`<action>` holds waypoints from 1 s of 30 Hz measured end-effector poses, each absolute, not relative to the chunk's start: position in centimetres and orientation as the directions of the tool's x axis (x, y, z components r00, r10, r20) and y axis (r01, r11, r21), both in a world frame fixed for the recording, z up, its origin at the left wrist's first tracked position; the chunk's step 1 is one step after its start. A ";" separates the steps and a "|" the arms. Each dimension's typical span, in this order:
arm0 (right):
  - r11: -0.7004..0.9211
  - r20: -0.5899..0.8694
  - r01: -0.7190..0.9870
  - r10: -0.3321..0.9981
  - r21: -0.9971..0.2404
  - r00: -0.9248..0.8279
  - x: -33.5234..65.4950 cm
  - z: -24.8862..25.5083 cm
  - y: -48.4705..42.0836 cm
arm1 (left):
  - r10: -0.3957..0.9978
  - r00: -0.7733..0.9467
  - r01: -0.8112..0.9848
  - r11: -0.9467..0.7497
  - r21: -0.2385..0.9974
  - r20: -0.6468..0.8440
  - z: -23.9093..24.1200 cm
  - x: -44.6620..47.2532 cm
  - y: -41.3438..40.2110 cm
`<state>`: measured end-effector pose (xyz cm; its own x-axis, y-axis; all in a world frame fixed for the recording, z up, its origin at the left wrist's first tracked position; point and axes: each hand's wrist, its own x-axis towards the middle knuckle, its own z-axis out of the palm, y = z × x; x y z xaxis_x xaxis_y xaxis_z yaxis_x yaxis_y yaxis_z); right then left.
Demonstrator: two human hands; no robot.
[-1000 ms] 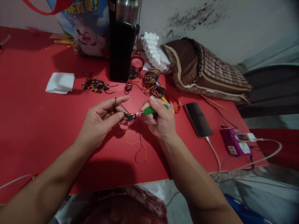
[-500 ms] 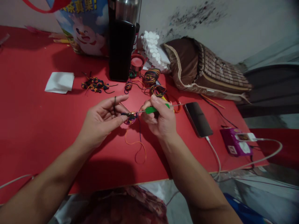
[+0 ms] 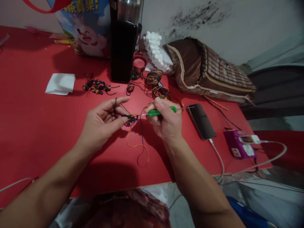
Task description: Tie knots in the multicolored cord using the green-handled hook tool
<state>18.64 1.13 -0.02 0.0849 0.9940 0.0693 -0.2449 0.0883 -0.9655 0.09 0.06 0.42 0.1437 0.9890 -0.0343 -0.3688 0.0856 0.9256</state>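
Observation:
My left hand point(image 3: 102, 123) pinches a small multicoloured crochet piece point(image 3: 132, 119) between thumb and fingers, with dark yarn looped over the raised forefinger. My right hand point(image 3: 166, 122) is closed round a green-handled crochet hook point(image 3: 161, 111), whose metal tip reaches left into the piece. A loose orange and dark yarn tail point(image 3: 140, 148) hangs from the piece and curls on the red table point(image 3: 30, 126). Both hands hover just above the table's middle.
Behind the hands lie yarn coils point(image 3: 154, 77), a finished yarn cluster point(image 3: 96, 86), a white tissue point(image 3: 60, 83), a black flask point(image 3: 123, 47), a cartoon bag point(image 3: 87, 27) and a brown cushion point(image 3: 209, 71). A phone point(image 3: 201, 121) and purple power strip point(image 3: 239, 147) with cables sit at the right.
My right hand has drawn the hook slightly right and up, its rear end now over the phone's corner. The crochet piece has shifted a little between my left fingers.

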 end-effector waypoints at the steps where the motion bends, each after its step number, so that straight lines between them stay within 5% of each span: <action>1: 0.090 0.070 -0.236 0.993 -0.968 0.091 18.7 0.0 1.1 | 0.989 0.145 -0.380 0.085 0.921 -0.031 0.3 0.1 0.1; 13: 0.102 0.081 -0.227 0.992 -0.969 0.099 18.6 -0.2 0.8 | 0.990 0.131 -0.312 0.091 0.946 -0.052 0.5 0.1 0.0; 25: 0.219 0.212 -0.034 0.966 -0.975 0.148 18.7 -0.6 -0.2 | 0.996 0.079 -0.250 0.064 0.966 -0.046 0.3 -0.1 0.0; 30: 0.361 0.380 0.171 0.921 -0.917 0.090 18.5 0.0 -0.9 | 0.997 0.061 -0.201 0.060 0.978 -0.049 0.1 0.0 0.0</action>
<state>18.48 -0.91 -0.02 0.0904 0.9206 0.3799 0.1712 0.3614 -0.9166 -0.03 0.00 0.05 0.0611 0.9969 -0.0489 -0.2006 0.0603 0.9778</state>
